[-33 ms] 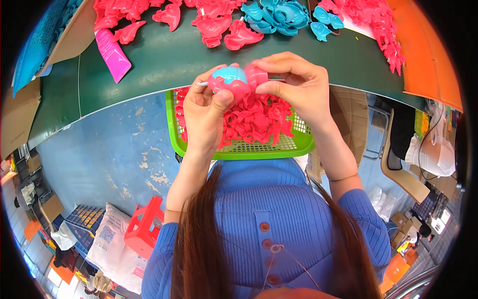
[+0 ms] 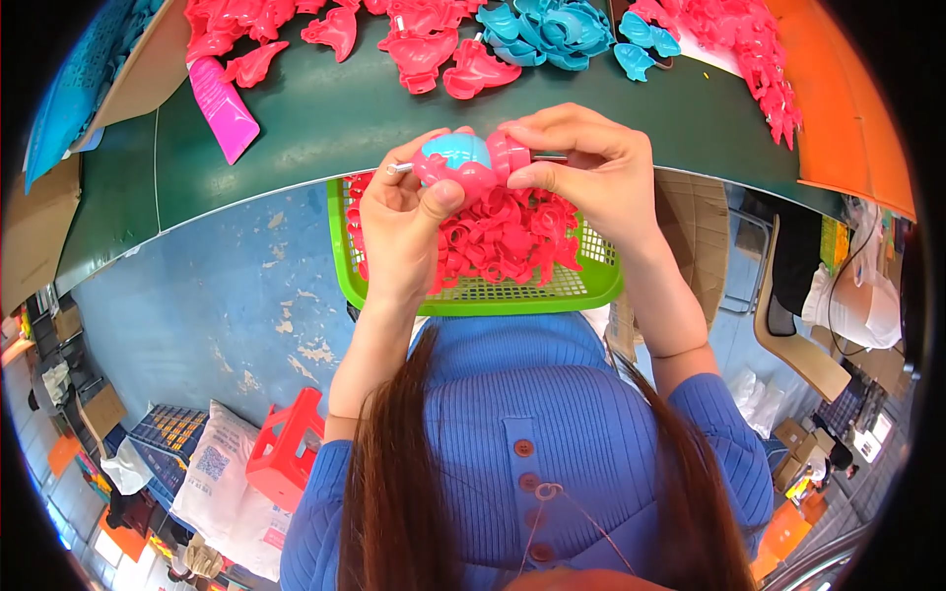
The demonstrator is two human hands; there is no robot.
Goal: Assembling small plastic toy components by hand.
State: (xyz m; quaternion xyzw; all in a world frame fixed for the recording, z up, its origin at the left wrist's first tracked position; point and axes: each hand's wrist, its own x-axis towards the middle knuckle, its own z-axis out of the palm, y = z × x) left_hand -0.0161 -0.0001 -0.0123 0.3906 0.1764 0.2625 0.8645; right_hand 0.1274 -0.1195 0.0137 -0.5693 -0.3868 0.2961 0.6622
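Between my hands, above the table's near edge, is a rounded pink plastic piece [image 2: 467, 180] with a turquoise shell [image 2: 455, 150] set in its top. My left hand [image 2: 406, 202] is closed around its left side, thumb in front; a short metal pin [image 2: 399, 168] pokes out by those fingers. My right hand [image 2: 588, 163] pinches a pink cup-shaped part [image 2: 507, 155] that touches the piece's right end. A thin metal rod [image 2: 550, 158] runs from that part under my right fingers. Whether the two pink parts are joined I cannot tell.
Below my hands, a green basket [image 2: 483, 303] holds many curled pink parts [image 2: 512, 241]. On the green table [image 2: 325, 118] lie pink parts [image 2: 419, 54], turquoise parts [image 2: 552, 34] and a magenta tube [image 2: 225, 108]. An orange panel [image 2: 847, 108] borders the right; a red stool [image 2: 286, 448] stands lower left.
Almost nothing differs. The pink and turquoise piece has turned or shifted very slightly, with both hands keeping their hold.
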